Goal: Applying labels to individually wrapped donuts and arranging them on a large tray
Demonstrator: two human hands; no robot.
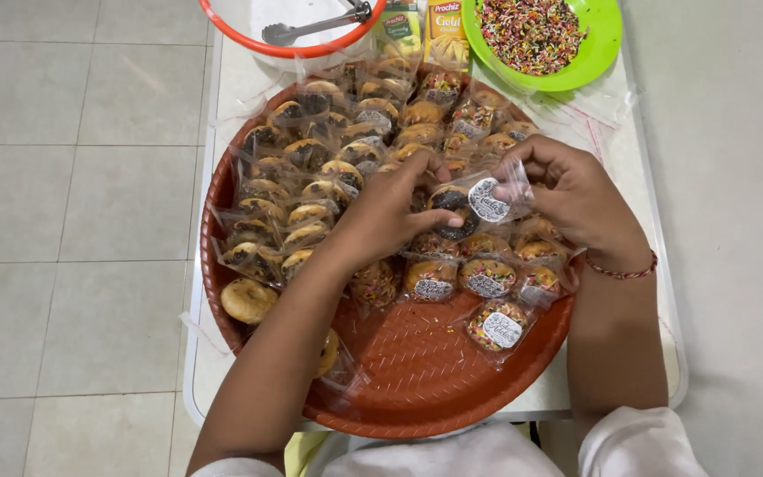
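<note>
i log, by size: white table, round orange tray mostly covered with bagged, stickered doughnuts, one bare doughnut left at its edge, left hand and right hand both pinching a chocolate doughnut bag above tray centre.

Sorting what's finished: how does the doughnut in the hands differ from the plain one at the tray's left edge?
The held doughnut is dark-topped, bagged in clear plastic with a round sticker, and pinched between the left hand and right hand. The plain doughnut is golden, unwrapped, untouched. Both are small rounds over the red tray.
</note>
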